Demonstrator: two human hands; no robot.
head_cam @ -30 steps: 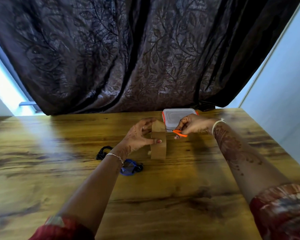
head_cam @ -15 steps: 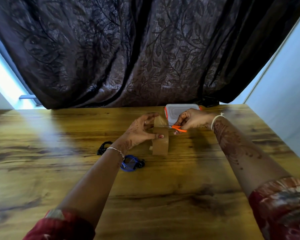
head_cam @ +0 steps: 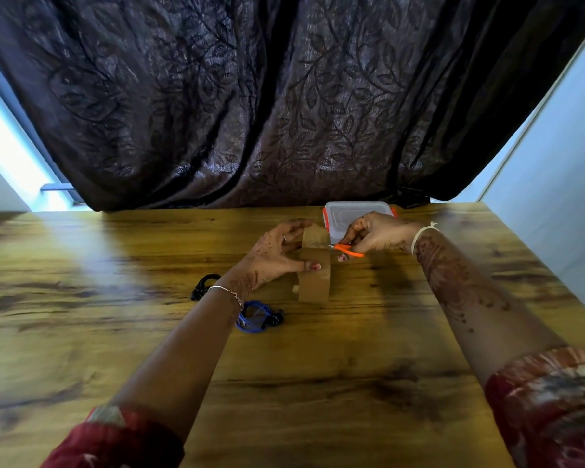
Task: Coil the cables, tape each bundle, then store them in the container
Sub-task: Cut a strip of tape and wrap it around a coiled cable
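A roll of brown tape point(head_cam: 314, 282) stands upright on the wooden table point(head_cam: 352, 366), with a strip pulled up from it. My left hand point(head_cam: 277, 255) grips the roll and strip, thumb pressed on the tape's face. My right hand point(head_cam: 375, 233) holds orange-handled scissors point(head_cam: 347, 249), whose blades reach across the raised strip. A coiled blue cable point(head_cam: 255, 317) lies beside my left wrist. A coiled black cable point(head_cam: 203, 285) lies further left. The clear container with an orange-clipped lid point(head_cam: 355, 211) sits at the table's far edge, partly hidden by my right hand.
A dark leaf-patterned curtain point(head_cam: 284, 103) hangs right behind the table's far edge. A pale wall point(head_cam: 561, 170) runs along the table's right side. Bright light falls across the left part of the tabletop.
Both hands keep their hold on the tape and scissors in the same spot. The view has tilted slightly, so everything sits a little higher in frame.
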